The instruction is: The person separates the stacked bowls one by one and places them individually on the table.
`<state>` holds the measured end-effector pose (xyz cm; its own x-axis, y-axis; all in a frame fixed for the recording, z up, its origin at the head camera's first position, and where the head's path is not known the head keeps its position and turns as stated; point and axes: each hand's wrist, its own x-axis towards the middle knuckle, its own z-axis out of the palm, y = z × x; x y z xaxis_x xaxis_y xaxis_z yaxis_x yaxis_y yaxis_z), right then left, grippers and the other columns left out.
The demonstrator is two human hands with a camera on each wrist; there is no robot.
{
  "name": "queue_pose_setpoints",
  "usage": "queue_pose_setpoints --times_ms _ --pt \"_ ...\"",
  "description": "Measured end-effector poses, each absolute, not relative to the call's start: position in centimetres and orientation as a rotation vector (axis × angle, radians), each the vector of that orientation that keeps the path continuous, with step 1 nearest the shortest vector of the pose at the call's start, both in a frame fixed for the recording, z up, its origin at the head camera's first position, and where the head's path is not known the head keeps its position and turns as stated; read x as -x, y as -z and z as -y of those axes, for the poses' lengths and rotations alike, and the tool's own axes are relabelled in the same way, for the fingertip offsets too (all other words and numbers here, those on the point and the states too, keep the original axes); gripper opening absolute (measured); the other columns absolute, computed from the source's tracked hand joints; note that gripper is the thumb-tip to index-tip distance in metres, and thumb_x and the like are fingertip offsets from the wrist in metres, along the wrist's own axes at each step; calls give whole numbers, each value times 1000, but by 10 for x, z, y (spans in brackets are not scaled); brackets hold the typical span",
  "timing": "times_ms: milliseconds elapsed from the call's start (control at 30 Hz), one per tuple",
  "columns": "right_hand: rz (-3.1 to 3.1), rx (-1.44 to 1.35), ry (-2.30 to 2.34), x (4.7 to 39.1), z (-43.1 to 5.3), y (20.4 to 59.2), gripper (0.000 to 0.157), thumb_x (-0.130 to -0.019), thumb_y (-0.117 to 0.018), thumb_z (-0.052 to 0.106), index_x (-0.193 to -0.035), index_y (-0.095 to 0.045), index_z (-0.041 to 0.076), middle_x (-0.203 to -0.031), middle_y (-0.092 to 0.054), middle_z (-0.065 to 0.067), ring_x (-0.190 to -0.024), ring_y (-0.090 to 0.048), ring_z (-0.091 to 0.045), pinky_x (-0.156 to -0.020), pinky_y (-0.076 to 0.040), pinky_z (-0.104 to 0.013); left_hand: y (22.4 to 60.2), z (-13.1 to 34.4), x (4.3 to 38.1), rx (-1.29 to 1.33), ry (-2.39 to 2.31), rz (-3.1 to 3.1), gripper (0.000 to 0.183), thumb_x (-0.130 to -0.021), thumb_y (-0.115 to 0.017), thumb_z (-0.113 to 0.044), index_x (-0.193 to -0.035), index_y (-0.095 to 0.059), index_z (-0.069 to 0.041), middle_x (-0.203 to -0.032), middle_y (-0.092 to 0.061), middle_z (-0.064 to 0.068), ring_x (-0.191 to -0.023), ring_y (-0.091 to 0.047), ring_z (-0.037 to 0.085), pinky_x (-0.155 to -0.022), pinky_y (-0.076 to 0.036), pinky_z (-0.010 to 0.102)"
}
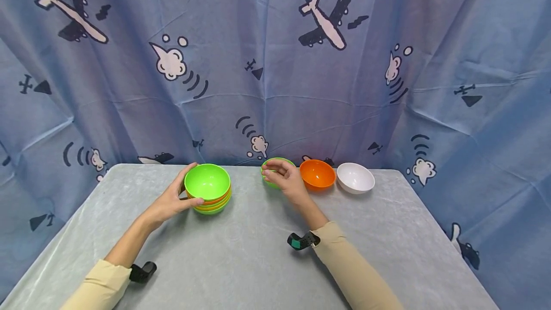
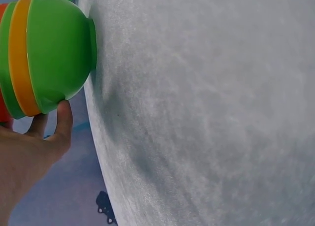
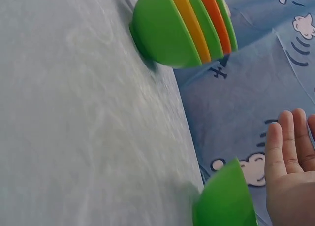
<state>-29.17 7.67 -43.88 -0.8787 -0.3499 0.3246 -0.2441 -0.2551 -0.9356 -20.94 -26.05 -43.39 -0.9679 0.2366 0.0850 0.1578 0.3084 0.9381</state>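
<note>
A stack of several nested bowls (image 1: 207,183), green on top with orange, yellow and green layers below, stands on the left part of the table. My left hand (image 1: 169,200) grips it from the left side, thumb across the near side and fingers behind; in the left wrist view the fingertips touch the lowest green bowl (image 2: 59,53). Above a single green bowl (image 3: 224,199) at the back middle, my right hand (image 1: 287,183) hovers with straight fingers and holds nothing. In the head view the hand partly hides this bowl.
To the right of the single green bowl, an orange bowl (image 1: 317,175) and a white bowl (image 1: 355,179) sit in a row near the table's back edge. A blue curtain (image 1: 224,61) with plane prints hangs behind the grey-covered table (image 1: 241,262).
</note>
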Motion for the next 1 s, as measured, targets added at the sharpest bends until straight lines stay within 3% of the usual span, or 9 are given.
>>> queue_pose_setpoints --times_ms 100,333,633,1000 --pt "-1860 777 2319 292 -69 442 35 -97 -62 -10 -129 -52 -19 -122 -60 -36 -108 -66 -39 -92 -54 -45 434 259 211 -380 -1778 -2479 98 -92 -79 -18 -164 -13 -22 -163 -18 17 -149 -13 45 -110 -22 69" --pt "-1848 762 2307 289 -50 444 35 -97 -62 -9 -129 -52 -19 -123 -60 -35 -103 -69 -25 -89 -56 -37 434 260 213 -374 -1799 -2462 97 -89 -82 -16 -163 -19 -18 -161 -24 18 -147 -18 46 -110 -26 68" --pt "-1845 821 2252 282 -28 441 38 -96 -66 -7 -131 -54 -15 -126 -61 -28 -115 -63 -31 -96 -52 -38 442 265 213 -406 -1797 -2441 95 -87 -83 -12 -161 -23 -11 -152 -38 20 -139 -34 44 -109 -29 63" --pt "-1887 897 2092 274 -8 450 63 -89 -76 -3 -144 -47 -6 -144 -50 -20 -137 -44 -34 -109 -40 -42 444 264 208 -324 -1699 -2451 97 -87 -83 -18 -161 -21 -9 -148 -42 20 -131 -44 41 -104 -37 59"
